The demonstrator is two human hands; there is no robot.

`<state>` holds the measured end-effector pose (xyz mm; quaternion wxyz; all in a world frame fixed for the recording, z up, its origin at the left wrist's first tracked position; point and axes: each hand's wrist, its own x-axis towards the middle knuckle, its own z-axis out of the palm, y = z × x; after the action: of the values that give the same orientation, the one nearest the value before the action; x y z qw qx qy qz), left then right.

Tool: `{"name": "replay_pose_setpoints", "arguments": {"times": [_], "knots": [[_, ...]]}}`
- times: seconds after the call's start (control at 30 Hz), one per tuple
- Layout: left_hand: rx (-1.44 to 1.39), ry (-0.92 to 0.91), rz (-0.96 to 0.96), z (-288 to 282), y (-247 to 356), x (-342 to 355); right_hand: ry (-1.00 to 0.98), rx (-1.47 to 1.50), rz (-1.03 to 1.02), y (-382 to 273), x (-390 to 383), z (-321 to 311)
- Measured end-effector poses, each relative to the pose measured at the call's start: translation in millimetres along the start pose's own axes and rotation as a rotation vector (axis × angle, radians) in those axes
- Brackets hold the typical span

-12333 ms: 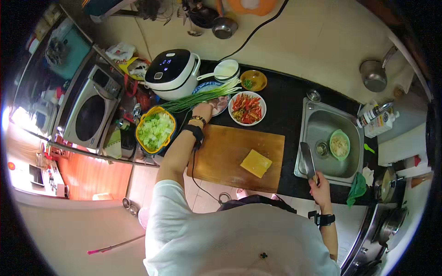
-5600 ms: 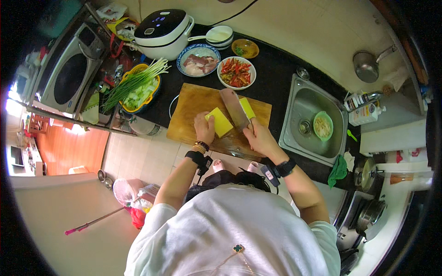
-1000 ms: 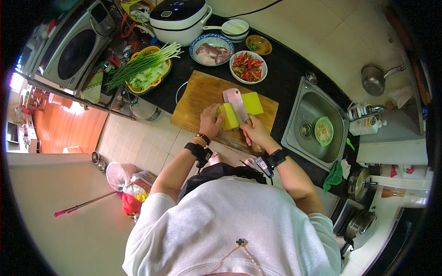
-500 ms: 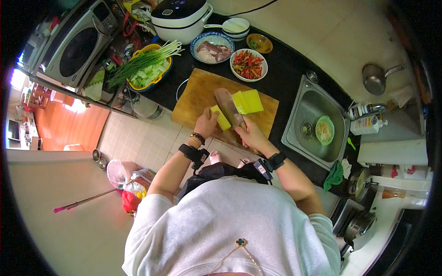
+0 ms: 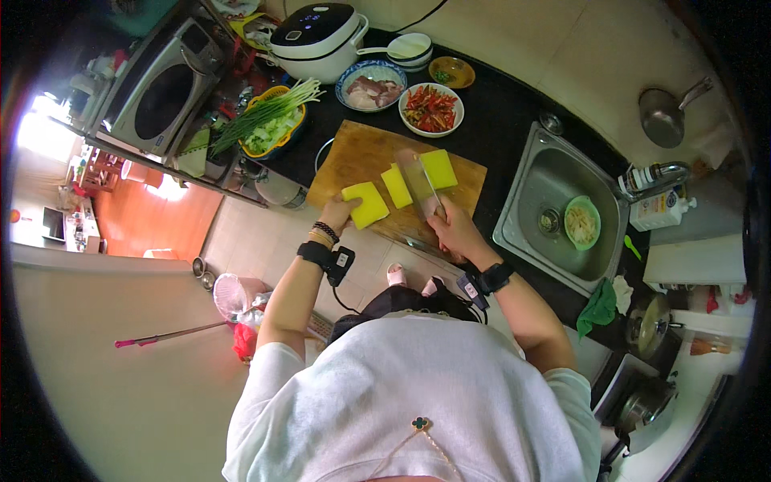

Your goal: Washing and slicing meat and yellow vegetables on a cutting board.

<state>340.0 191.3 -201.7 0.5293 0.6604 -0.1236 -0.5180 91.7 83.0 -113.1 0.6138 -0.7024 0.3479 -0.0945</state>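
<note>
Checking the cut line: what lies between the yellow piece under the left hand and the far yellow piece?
In the head view, a middle yellow slice and the cleaver blade lie between them.
</note>
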Motion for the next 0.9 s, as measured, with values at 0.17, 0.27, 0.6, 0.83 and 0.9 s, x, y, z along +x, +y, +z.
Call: {"name": "replay_pose_setpoints", "arguments": {"times": [0.17, 0.27, 0.6, 0.83, 0.9], "knots": [[0.079, -0.022, 0.115, -26, 48, -16, -0.138, -0.024, 0.044, 10, 1, 19], [0.195, -0.04, 0.197, -45, 69, 1, -0.18, -0.077, 0.055, 0, 4, 31], [1.475, -0.293, 1.118, -24, 58, 26, 0.164, -0.363, 0.142, 11, 21, 43], [1.497, -0.432, 1.286, -74, 49, 30, 0.214, -0.382, 0.193, -3, 1, 65], [1.406, -0.359, 1.294, -85, 44, 36, 0.217, -0.366, 0.191, -27, -3, 78]]}}
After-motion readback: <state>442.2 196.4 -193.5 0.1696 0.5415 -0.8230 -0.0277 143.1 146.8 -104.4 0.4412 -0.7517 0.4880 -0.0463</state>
